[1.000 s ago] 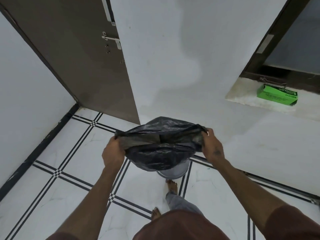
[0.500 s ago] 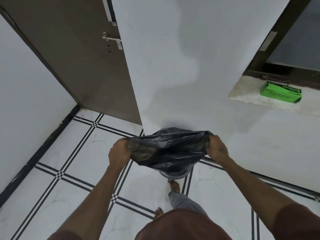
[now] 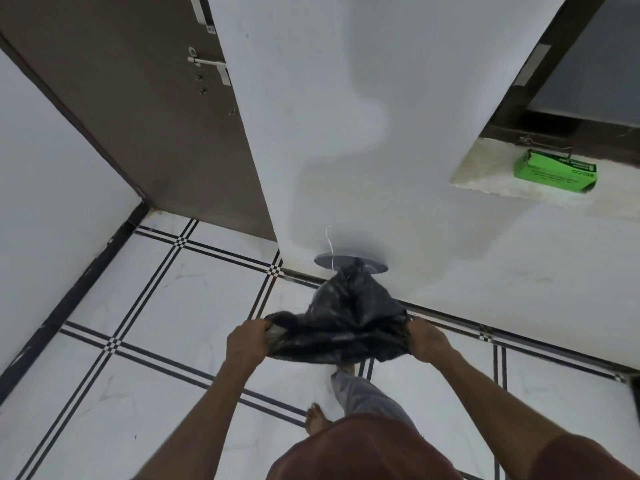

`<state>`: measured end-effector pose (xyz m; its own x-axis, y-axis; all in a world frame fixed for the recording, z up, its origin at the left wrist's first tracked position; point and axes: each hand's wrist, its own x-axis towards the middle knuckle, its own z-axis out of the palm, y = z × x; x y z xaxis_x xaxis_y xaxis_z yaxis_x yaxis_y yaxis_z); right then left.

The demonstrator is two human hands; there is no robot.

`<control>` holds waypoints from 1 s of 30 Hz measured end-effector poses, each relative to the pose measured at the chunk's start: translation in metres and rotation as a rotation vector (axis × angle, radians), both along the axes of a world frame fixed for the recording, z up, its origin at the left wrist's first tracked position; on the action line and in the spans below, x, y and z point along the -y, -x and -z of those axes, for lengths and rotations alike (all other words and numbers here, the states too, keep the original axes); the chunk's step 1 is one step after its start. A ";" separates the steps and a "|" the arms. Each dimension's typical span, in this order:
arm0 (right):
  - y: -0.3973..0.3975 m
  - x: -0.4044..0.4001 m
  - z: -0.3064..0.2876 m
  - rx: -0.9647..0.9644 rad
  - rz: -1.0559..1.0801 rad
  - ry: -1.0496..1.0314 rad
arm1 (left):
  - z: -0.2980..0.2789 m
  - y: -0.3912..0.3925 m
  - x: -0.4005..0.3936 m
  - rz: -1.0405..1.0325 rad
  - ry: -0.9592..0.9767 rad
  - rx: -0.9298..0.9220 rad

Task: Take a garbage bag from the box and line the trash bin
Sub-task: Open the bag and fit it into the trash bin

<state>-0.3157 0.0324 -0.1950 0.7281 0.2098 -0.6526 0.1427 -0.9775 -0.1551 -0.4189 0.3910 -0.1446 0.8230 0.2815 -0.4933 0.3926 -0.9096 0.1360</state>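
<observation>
Both hands grip the mouth of the black garbage bag (image 3: 349,323): the left hand (image 3: 247,342) clenched on its left edge, the right hand (image 3: 424,341) clenched on its right edge, stretching the opening wide between them.

White floor (image 3: 156,323) tiles with thin black-and-white line borders fill the lower half, meeting a white wall (image 3: 363,116) ahead. A brown door (image 3: 145,109) with a metal latch stands at the left end of that wall. At the right, a recessed window ledge (image 3: 491,171) carries the green garbage bag box (image 3: 554,171) near its back edge.

Only a grey curved rim of the trash bin (image 3: 375,266) shows, at the foot of the wall; the bag's bunched bottom covers the rest, so I cannot tell whether the bag is inside it. Bare feet and a grey trouser leg (image 3: 360,393) are partly hidden below the bag.

Compared with half a second ago, the bag hangs lower and reaches forward toward the wall, and the bin rim now appears beyond the bag rather than beneath it.
</observation>
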 end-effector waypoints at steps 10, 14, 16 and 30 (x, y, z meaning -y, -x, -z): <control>-0.045 -0.023 -0.037 0.157 0.265 -0.221 | -0.009 -0.054 0.000 -0.117 0.199 0.170; -0.057 -0.020 -0.029 0.181 0.472 -0.288 | 0.001 -0.069 0.003 -0.177 0.241 0.196; -0.061 -0.014 -0.018 0.100 0.464 -0.288 | 0.012 -0.074 0.003 -0.211 0.219 0.143; -0.119 -0.015 0.104 -0.068 0.457 -0.301 | 0.141 -0.123 0.027 -0.207 0.262 -0.111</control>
<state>-0.1966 0.0475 -0.2995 0.7469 0.0670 -0.6616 -0.3057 -0.8490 -0.4311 -0.2956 0.3637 -0.2860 0.6991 0.2889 -0.6540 0.5908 -0.7486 0.3008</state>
